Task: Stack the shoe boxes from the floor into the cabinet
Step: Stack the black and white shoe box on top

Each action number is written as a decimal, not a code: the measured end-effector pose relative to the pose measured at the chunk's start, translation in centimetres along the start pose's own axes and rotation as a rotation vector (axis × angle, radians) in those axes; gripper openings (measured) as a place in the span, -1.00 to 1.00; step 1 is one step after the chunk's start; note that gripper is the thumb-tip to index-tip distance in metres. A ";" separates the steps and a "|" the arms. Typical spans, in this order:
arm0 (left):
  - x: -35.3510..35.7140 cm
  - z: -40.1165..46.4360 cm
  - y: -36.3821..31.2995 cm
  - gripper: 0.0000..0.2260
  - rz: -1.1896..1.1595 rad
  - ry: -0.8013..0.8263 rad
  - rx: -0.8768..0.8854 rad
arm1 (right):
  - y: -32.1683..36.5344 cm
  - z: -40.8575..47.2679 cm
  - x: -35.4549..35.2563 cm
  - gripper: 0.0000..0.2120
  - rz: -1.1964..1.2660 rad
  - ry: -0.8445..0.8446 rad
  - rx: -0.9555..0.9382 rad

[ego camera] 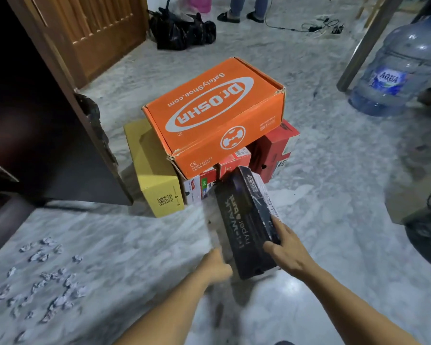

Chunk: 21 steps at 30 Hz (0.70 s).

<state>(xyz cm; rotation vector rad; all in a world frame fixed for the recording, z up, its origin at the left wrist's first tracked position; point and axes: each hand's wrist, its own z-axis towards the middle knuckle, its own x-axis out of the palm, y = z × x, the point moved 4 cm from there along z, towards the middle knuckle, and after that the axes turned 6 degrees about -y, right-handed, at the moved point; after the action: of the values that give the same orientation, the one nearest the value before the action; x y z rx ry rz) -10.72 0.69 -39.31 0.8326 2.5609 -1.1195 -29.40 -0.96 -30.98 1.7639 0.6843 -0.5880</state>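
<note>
Right grip [285,247] clasping black "hyper" box [246,220], left grip [218,266] blurred, state unclear, orange "Dr.OSHA SafetyShoe.com" box [214,113] beyond

Single head-worn view looks forward and steeply down at the floor [309,170] (close, wide-angle).

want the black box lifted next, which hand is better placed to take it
Right. The right hand already grips the black box's side; the left hand only sits at its near corner.
</note>
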 end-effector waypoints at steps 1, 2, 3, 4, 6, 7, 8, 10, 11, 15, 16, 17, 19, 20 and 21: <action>0.8 -0.2 -0.2 -0.19 -0.014 0.042 -0.001 | -0.2 -0.1 -0.6 -0.33 0.037 0.028 0.005; 1.5 -0.3 -0.5 -0.12 -0.041 0.079 0.010 | -0.3 -0.3 -1.1 -0.30 0.061 0.056 0.002; 2.3 -0.5 -0.9 -0.09 -0.069 0.117 0.029 | -0.6 -0.4 -1.6 -0.27 0.084 0.076 -0.008; 2.9 -0.6 -1.2 -0.08 -0.097 0.141 0.065 | -0.9 -0.6 -2.0 -0.24 0.112 0.097 -0.015; 4.0 -0.6 -1.7 -0.06 -0.153 0.149 0.139 | -1.7 -0.8 -2.3 -0.08 0.149 0.156 -0.037; 4.3 -0.7 -1.9 -0.03 -0.185 0.137 0.159 | -2.1 -0.9 -2.4 0.01 0.150 0.176 -0.059; 4.5 -1.0 -2.0 -0.01 -0.203 0.121 0.177 | -2.6 -1.0 -2.5 0.08 0.132 0.190 -0.076; 4.2 -1.8 -2.5 -0.02 -0.199 0.078 0.218 | -2.8 -1.3 -2.8 0.18 0.118 0.214 -0.087; 3.9 -2.4 -2.7 -0.05 -0.193 0.054 0.235 | -2.7 -1.4 -3.1 0.20 0.096 0.216 -0.082; 1.9 -5.4 -4.8 -0.25 -0.173 -0.100 0.349 | -0.4 -2.6 -5.2 0.10 0.023 0.199 -0.137; 1.3 -6.3 -5.2 -0.30 -0.172 -0.131 0.372 | 0.6 -3.0 -6.0 0.04 0.017 0.195 -0.163; 0.7 -7.4 -5.9 -0.34 -0.177 -0.144 0.396 | 1.5 -3.5 -6.8 -0.01 0.014 0.194 -0.189; -0.9 -9.5 -7.2 -0.39 -0.173 -0.161 0.452 | 3.7 -4.8 -8.7 -0.04 0.014 0.194 -0.236; -1.8 -10.7 -7.9 -0.40 -0.165 -0.174 0.488 | 4.9 -5.6 -9.7 -0.03 0.010 0.194 -0.255; -2.9 -11.9 -8.8 -0.40 -0.159 -0.188 0.526 | 5.8 -6.3 -10.7 -0.02 0.001 0.184 -0.264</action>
<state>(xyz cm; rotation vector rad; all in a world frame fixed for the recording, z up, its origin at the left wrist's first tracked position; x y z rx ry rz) -13.23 3.36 -24.70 0.5876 2.2330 -1.8697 -32.56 2.05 -17.98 1.5813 0.8478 -0.3200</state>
